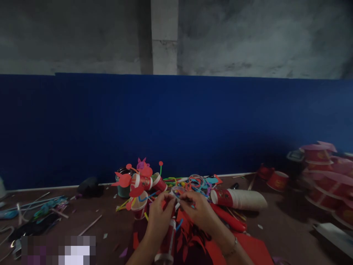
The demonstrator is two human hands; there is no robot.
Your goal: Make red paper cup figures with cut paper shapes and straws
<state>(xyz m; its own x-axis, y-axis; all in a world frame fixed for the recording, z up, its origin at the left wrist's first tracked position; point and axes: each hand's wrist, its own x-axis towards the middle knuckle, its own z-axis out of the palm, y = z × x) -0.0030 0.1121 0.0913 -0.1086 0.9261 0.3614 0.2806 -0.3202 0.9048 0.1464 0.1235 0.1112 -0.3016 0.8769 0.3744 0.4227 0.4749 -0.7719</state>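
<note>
My left hand (161,213) and my right hand (196,211) meet over the middle of the table, fingertips pinched close together. A small pale bit shows between them, too small to name. Just beneath lies a red paper cup (167,241) with a white rim, on its side. Left of my left hand stands another red and white paper cup (139,206). Behind it are tilted paper cups (142,181) decorated with red paper shapes and pipe cleaners. Red paper cutouts (186,230) lie under my right wrist.
A long stack of paper cups (242,199) lies on its side at right. Decorated red cups (328,184) are piled far right, near a single red cup (277,181). Colourful pipe cleaners (197,181) lie behind my hands. A blue partition (176,125) borders the table's back.
</note>
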